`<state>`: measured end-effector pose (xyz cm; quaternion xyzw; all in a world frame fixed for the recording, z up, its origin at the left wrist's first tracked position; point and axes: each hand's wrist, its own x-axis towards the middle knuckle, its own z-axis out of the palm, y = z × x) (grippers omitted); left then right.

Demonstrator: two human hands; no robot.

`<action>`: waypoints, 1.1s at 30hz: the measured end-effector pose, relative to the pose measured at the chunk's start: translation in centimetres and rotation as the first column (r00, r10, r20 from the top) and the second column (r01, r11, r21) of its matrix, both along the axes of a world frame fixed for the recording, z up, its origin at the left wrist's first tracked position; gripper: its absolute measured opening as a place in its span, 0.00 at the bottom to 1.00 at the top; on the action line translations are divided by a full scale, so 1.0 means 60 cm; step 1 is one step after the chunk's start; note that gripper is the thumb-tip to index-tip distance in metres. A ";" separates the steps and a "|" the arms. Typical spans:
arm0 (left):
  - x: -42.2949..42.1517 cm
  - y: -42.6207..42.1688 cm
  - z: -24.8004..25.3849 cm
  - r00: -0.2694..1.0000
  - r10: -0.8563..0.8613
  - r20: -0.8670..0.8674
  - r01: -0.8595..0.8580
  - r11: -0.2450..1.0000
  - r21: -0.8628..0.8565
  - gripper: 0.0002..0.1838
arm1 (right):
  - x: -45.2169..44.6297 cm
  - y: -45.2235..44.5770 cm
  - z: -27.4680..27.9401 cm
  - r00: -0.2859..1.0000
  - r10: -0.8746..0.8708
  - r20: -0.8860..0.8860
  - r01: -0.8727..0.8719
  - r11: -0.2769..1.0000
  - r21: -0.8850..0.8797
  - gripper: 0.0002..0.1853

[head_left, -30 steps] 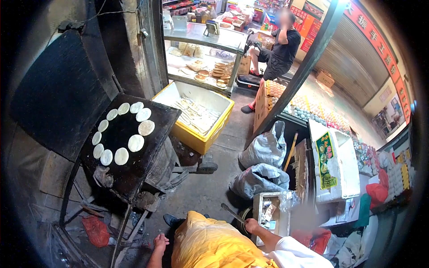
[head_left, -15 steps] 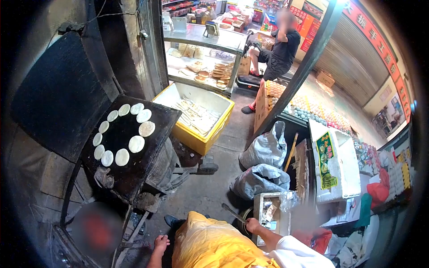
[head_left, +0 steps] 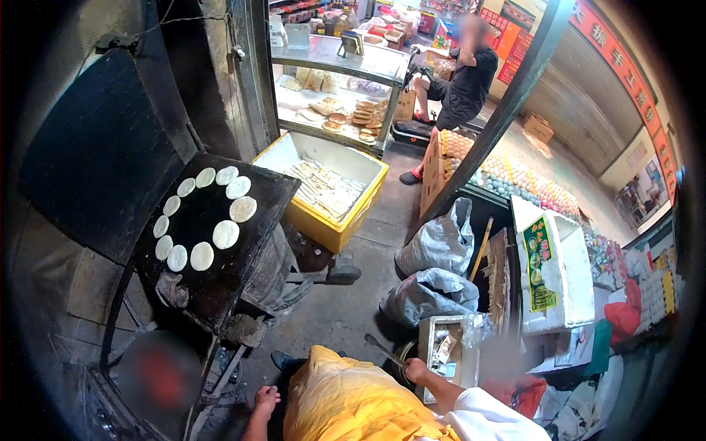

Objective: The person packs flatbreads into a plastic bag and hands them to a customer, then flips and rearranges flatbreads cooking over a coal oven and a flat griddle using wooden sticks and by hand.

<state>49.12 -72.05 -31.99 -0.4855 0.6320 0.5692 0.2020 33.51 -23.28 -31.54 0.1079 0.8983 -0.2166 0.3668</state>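
My right hand [head_left: 416, 370] is closed around one end of a long, narrow metal tool [head_left: 384, 349]. The tool points up and to the left, beside a white foam box [head_left: 424, 345] with banknotes in it. Low in the view, my left hand [head_left: 268, 398] hangs beside my yellow apron [head_left: 331, 386], its fingers curled in with nothing visible in them. Up and left of that hand is a black griddle [head_left: 193, 217], with several pale round flatbreads [head_left: 201, 256] in a ring on it. A crumpled grey cloth [head_left: 172, 290] lies at the griddle's near edge.
A yellow-sided foam box [head_left: 331, 234] of flat pale pieces stands beyond the griddle. Grey sacks [head_left: 440, 295] sit right of the walkway. Behind are a glass display case [head_left: 338, 66] with breads, a seated person [head_left: 467, 81] and egg trays [head_left: 507, 173]. A metal post [head_left: 507, 95] slants across.
The view has shifted very slightly. My hands, the metal tool and the flatbreads keep their places. The seated person's far arm now reaches forward.
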 end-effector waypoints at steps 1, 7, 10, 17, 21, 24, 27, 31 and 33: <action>-0.001 0.001 0.001 1.000 -0.008 0.015 0.009 1.000 -0.013 0.15 | 0.000 -0.001 0.001 1.000 -0.007 0.002 0.007 1.000 -0.005 0.14; -0.007 0.006 0.011 1.000 -0.002 0.013 0.002 1.000 -0.001 0.15 | -0.003 0.003 -0.011 0.999 -0.021 0.029 0.021 1.000 0.003 0.14; -0.005 0.004 0.004 1.000 -0.011 0.000 0.011 1.000 -0.007 0.16 | -0.003 0.002 -0.008 0.999 -0.018 0.033 0.018 1.000 0.005 0.14; -0.008 0.002 0.002 1.000 0.011 0.002 -0.011 1.000 0.012 0.15 | 0.001 0.003 -0.007 1.000 -0.024 -0.003 0.024 1.000 -0.014 0.15; -0.010 0.003 0.005 1.000 -0.004 0.005 0.004 1.000 0.003 0.15 | -0.002 0.005 -0.008 0.999 -0.025 0.047 0.027 0.999 -0.036 0.16; 0.009 -0.005 -0.031 0.999 0.009 -0.048 -0.008 1.000 0.019 0.15 | 0.000 0.006 -0.015 1.000 0.012 -0.013 -0.012 1.000 -0.010 0.15; 0.017 -0.018 -0.086 0.996 0.057 -0.074 -0.054 0.998 0.037 0.15 | -0.003 0.012 -0.028 0.996 0.069 -0.057 -0.069 0.998 0.003 0.14; -0.033 0.002 0.063 0.977 -0.050 -0.208 0.033 0.996 -0.086 0.13 | -0.029 -0.013 -0.008 0.951 -0.026 -0.309 -0.020 0.989 -0.147 0.09; -0.044 -0.021 0.057 0.977 -0.073 -0.202 0.057 0.995 -0.084 0.10 | -0.054 -0.051 0.013 0.953 -0.295 -0.068 0.240 0.873 -0.424 0.06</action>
